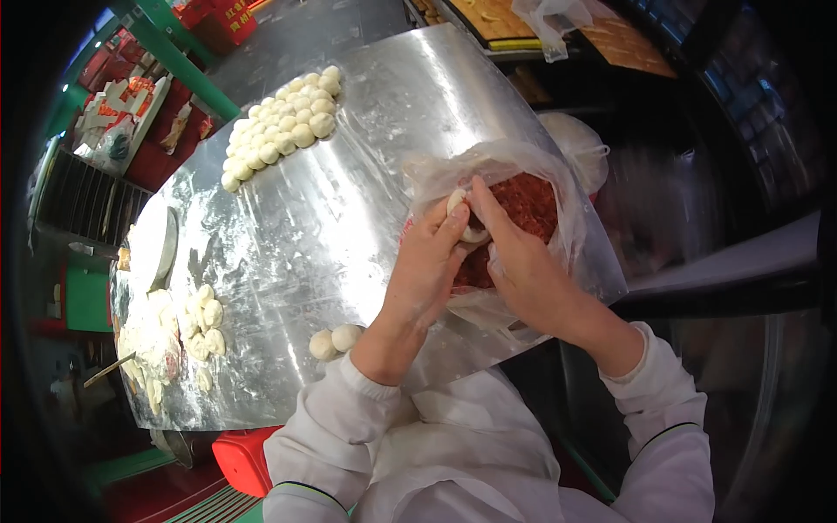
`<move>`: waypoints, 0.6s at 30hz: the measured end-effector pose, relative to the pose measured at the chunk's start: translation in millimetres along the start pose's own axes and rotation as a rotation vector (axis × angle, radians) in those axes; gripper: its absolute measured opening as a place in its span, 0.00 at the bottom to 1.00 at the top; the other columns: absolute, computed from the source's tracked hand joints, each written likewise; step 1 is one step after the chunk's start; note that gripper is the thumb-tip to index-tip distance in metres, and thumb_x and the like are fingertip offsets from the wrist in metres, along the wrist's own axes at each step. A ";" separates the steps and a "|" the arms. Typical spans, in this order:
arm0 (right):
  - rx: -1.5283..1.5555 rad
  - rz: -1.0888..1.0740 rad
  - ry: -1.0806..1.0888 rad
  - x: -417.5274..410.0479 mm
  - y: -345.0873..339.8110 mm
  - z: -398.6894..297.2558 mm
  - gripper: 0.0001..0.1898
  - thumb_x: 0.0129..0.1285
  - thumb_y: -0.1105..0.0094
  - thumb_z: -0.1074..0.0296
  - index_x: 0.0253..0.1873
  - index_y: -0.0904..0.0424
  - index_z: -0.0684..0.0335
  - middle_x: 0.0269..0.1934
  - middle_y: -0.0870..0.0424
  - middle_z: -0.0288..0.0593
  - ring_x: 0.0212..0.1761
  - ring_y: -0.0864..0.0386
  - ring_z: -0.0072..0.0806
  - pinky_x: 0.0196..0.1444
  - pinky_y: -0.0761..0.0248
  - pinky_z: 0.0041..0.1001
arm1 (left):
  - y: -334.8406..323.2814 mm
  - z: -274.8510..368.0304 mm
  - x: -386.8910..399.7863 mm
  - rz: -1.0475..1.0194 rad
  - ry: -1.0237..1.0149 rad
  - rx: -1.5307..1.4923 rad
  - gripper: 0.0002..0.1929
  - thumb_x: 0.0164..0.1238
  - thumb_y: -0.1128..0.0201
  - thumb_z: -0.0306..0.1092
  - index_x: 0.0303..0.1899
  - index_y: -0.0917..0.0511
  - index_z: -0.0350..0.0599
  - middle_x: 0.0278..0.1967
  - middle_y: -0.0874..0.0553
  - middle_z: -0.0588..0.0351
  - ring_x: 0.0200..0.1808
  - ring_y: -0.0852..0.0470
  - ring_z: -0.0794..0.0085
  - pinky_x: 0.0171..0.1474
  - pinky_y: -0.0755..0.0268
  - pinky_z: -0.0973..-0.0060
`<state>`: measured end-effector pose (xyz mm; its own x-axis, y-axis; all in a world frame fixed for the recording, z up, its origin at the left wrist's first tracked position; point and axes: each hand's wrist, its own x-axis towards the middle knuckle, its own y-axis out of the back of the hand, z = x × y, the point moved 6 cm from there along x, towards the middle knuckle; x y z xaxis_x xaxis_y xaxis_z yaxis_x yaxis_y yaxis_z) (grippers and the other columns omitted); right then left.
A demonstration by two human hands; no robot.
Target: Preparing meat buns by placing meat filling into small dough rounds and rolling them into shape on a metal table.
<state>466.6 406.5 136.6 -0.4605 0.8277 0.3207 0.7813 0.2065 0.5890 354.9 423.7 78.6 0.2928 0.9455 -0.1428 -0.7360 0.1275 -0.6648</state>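
Observation:
Between my two hands is a piece of pale dough (pixel 457 200), cupped and partly hidden by my fingers. My left hand (pixel 428 261) holds its left side, thumb on the rim. My right hand (pixel 523 265) touches it from the right, index finger extended and thumb low. Both hands are over a plastic-lined container of dark red filling (pixel 531 204), whose clear plastic bag (pixel 567 189) is folded outward around the rim. Two round dough balls (pixel 335 341) lie beside my left wrist. Farther up the metal table (pixel 366 216), many dough balls (pixel 281 124) sit together in close rows.
On the floury left part of the table are flattened dough pieces (pixel 203 323), a heap of dough and flour (pixel 153 327), a curved metal-edged object (pixel 167 248) and a thin stick (pixel 108 370). A red plastic stool (pixel 242 459) stands below the near edge. Trays of baked goods (pixel 497 19) are at the top right.

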 end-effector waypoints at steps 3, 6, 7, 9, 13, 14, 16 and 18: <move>-0.059 -0.005 0.024 -0.7 5.6 -2.1 0.38 0.59 0.54 0.87 0.78 0.49 0.71 0.63 0.25 0.65 0.63 0.26 0.59 0.66 0.33 0.46 | 8.3 -2.8 -6.2 0.045 -0.019 -0.011 0.17 0.84 0.50 0.36 0.63 0.27 0.33 0.60 0.21 0.51 0.62 0.22 0.69 0.68 0.31 0.68; 0.102 0.212 -0.009 -0.4 22.6 6.4 0.29 0.61 0.47 0.83 0.69 0.29 0.65 0.56 0.19 0.59 0.55 0.21 0.49 0.61 0.31 0.45 | 11.3 4.4 -12.3 0.003 -0.051 -0.126 0.22 0.79 0.43 0.38 0.64 0.29 0.32 0.62 0.21 0.47 0.62 0.21 0.64 0.68 0.30 0.66; 0.099 0.212 -0.011 -0.2 27.3 8.7 0.29 0.61 0.47 0.83 0.69 0.29 0.65 0.56 0.19 0.59 0.55 0.21 0.49 0.61 0.31 0.45 | 9.4 8.2 -14.9 0.001 -0.050 -0.130 0.22 0.79 0.43 0.38 0.64 0.29 0.32 0.62 0.21 0.47 0.62 0.21 0.64 0.68 0.30 0.66; -0.409 0.028 0.064 1.3 26.7 9.3 0.16 0.60 0.39 0.78 0.54 0.20 0.67 0.46 0.18 0.51 0.48 0.20 0.44 0.53 0.29 0.42 | 2.3 17.6 -18.4 -0.029 -0.043 -0.065 0.20 0.79 0.43 0.38 0.62 0.27 0.33 0.58 0.19 0.48 0.60 0.20 0.66 0.67 0.30 0.67; -0.648 -0.129 0.185 -8.7 -2.3 24.0 0.10 0.57 0.34 0.74 0.44 0.18 0.65 0.38 0.21 0.44 0.44 0.21 0.42 0.47 0.30 0.40 | 13.8 14.1 -17.9 0.056 -0.048 0.232 0.14 0.77 0.42 0.31 0.57 0.24 0.33 0.46 0.16 0.53 0.48 0.17 0.72 0.53 0.22 0.74; -0.622 -0.131 0.142 -7.8 1.4 28.6 0.10 0.56 0.33 0.74 0.44 0.19 0.64 0.38 0.21 0.44 0.44 0.22 0.42 0.47 0.31 0.40 | 12.5 14.9 -17.8 0.052 -0.048 0.234 0.14 0.77 0.42 0.31 0.57 0.24 0.33 0.46 0.16 0.53 0.48 0.17 0.72 0.53 0.22 0.74; -0.593 -0.135 0.100 -4.2 6.6 31.3 0.11 0.55 0.33 0.75 0.44 0.19 0.63 0.38 0.22 0.44 0.44 0.22 0.43 0.48 0.31 0.40 | 14.0 13.3 -19.8 0.089 -0.002 0.291 0.13 0.76 0.43 0.28 0.57 0.24 0.33 0.44 0.15 0.54 0.45 0.16 0.73 0.48 0.21 0.77; -0.410 0.093 0.102 1.5 28.9 21.4 0.09 0.56 0.34 0.77 0.42 0.21 0.63 0.38 0.22 0.47 0.44 0.22 0.46 0.47 0.30 0.41 | 18.9 12.9 -20.0 0.112 0.006 0.310 0.14 0.76 0.43 0.28 0.57 0.24 0.33 0.45 0.16 0.53 0.47 0.16 0.73 0.50 0.21 0.76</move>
<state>497.4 424.9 138.3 -0.4511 0.7730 0.4461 0.5991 -0.1082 0.7934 327.3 411.0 78.4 0.2026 0.9570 -0.2077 -0.9143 0.1089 -0.3901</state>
